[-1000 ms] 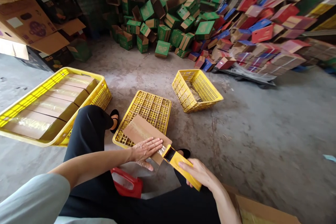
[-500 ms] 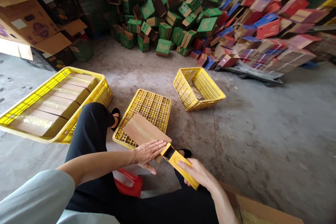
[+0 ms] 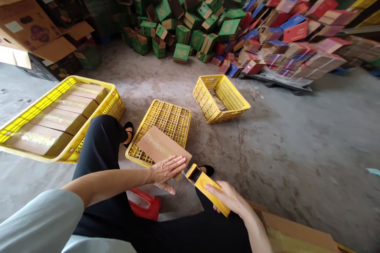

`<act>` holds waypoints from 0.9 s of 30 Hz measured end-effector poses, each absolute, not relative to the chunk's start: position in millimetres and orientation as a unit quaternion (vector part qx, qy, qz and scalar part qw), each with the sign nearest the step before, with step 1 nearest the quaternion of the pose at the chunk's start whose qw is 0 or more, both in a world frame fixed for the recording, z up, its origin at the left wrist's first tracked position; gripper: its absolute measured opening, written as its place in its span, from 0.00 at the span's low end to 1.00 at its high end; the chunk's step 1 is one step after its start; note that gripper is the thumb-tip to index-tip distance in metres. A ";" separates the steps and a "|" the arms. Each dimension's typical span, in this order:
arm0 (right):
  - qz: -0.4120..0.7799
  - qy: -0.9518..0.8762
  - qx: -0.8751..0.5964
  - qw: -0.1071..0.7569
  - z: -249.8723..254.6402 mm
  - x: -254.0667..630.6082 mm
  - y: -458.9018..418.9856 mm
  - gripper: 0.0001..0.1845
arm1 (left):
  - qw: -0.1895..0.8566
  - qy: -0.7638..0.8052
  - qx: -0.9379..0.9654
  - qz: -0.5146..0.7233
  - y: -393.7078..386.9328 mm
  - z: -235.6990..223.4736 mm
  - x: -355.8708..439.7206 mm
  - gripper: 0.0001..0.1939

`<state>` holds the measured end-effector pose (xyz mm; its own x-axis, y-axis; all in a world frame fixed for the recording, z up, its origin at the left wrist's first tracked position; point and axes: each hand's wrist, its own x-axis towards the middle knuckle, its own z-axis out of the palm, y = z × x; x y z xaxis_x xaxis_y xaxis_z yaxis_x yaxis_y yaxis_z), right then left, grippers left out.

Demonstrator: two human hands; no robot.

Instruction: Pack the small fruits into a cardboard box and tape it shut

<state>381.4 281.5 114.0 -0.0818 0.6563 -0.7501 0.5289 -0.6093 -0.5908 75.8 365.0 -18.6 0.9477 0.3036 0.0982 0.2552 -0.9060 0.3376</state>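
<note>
My left hand (image 3: pixel 168 170) lies flat on the near right end of a cardboard box (image 3: pixel 162 145), fingers stretched out. Clear tape runs along the top of that box, which rests at an angle on an upturned yellow crate (image 3: pixel 168 116). Wrapped around a yellow tape dispenser (image 3: pixel 209 189) are the fingers of my right hand (image 3: pixel 228 197). The dispenser's head, with a dark opening, points at the box's end, a small gap apart. Something thin, perhaps tape, spans that gap. The box's near side is partly hidden by my left hand.
On the left a yellow crate (image 3: pixel 114 104) holds several taped boxes (image 3: pixel 56 126). Another yellow crate (image 3: pixel 222 116) stands ahead. A red plastic stool (image 3: pixel 152 209) shows between my legs, and a carton (image 3: pixel 297 231) at lower right. Green boxes (image 3: pixel 181 52) and red-blue boxes (image 3: pixel 295 33) are heaped behind.
The tape dispenser in my right hand has drawn back a little, right and down, from the box's end. My left hand stays flat on the box. The view has shifted slightly right.
</note>
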 end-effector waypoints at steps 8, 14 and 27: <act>0.593 -0.428 -0.680 0.052 114.7 380.4 276.8 0.32 | 0.145 0.125 0.979 0.066 360.6 -20.1 82.9 0.55; 0.567 -0.425 -0.705 0.002 124.6 389.8 274.4 0.30 | 0.145 0.130 0.979 0.061 363.4 -21.7 84.2 0.58; 0.546 -0.434 -0.715 -0.042 94.7 374.1 292.9 0.25 | 0.162 0.366 0.899 0.177 408.0 -18.6 36.7 0.44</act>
